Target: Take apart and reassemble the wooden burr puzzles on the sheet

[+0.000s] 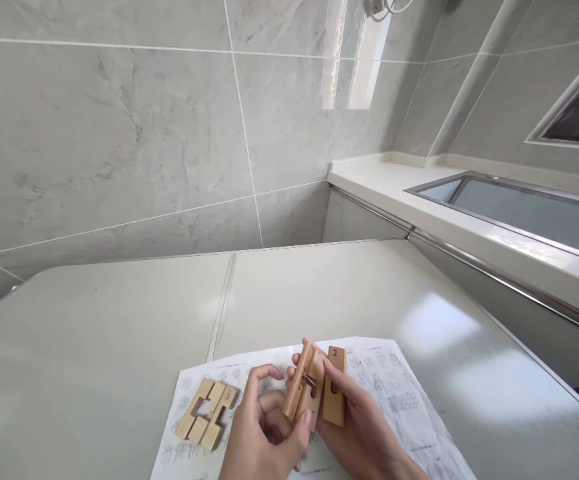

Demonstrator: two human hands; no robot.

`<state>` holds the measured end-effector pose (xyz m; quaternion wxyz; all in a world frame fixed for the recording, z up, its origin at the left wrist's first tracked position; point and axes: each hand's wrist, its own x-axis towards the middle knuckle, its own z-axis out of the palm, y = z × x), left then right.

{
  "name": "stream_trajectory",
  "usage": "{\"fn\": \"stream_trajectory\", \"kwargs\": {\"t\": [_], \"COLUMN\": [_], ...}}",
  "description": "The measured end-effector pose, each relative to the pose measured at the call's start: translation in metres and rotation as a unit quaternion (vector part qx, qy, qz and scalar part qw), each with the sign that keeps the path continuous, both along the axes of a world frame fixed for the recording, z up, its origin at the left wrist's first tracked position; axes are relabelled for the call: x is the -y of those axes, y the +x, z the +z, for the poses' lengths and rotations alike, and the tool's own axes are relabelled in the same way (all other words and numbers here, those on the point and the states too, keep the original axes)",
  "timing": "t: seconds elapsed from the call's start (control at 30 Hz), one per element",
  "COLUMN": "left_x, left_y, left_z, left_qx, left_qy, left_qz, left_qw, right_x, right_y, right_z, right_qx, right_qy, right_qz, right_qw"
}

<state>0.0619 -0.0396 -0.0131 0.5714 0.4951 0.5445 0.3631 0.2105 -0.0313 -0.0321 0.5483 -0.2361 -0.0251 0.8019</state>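
Grip: notched blocks point(303, 390) over instruction sheet point(409, 407), long axis near-to-far; left hand point(264, 437) thumb, forefinger pinch near end; right hand point(364, 433) clasps block marked 2 point(334, 387), fingers together; spare pieces point(208, 413) lie left, nearer left hand.

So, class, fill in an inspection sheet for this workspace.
Surface: grey table, printed sheet lying on it.
Job's things: held wooden pieces, one marked 2; loose wooden pieces on the sheet.
Clutter: nothing seen.
Hands: left hand and right hand both grip the held wooden pieces.
Cables: white cable at the top edge.
Surroundings: grey wall tiles; white counter with a steel-rimmed recess at right.
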Motion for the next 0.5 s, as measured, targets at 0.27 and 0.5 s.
{"fn": "stream_trajectory", "kwargs": {"t": [0.27,0.5], "left_x": [-0.008,-0.021], "left_y": [-0.018,-0.029], "left_z": [0.007,0.005], "left_qx": [0.034,-0.006], "left_qy": [-0.026,-0.085], "left_qz": [-0.095,-0.198], "left_qw": [0.995,0.976], "right_x": [-0.012,-0.012], "right_y": [0.012,0.013], "right_z": [0.009,0.009], "right_qx": [-0.004,0.037], "right_qy": [-0.065,-0.040], "right_qz": [-0.081,-0.079], "right_qw": [0.995,0.995]}}
